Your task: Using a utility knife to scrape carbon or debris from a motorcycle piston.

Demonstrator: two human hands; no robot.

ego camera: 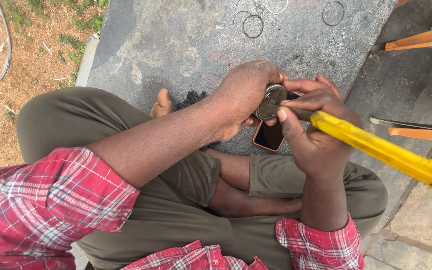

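Note:
My left hand (243, 95) is closed around a small round metal disc (271, 101) with a patterned face, held upright above my crossed legs. My right hand (313, 130) grips a yellow-handled tool (391, 155) whose dark metal tip rests against the disc's face. The yellow handle sticks out to the right, toward the frame's edge. Just under the disc a phone with an orange-edged case (269, 137) lies on the stone slab (186, 45), partly hidden by my hands.
Several thin metal rings (252, 25) lie on the slab's far side. Orange wooden strips (421, 37) and a thin metal blade (411, 125) sit at the right. Sandy ground with a white hose (3, 55) runs along the left. My bare foot (163, 104) rests on the slab.

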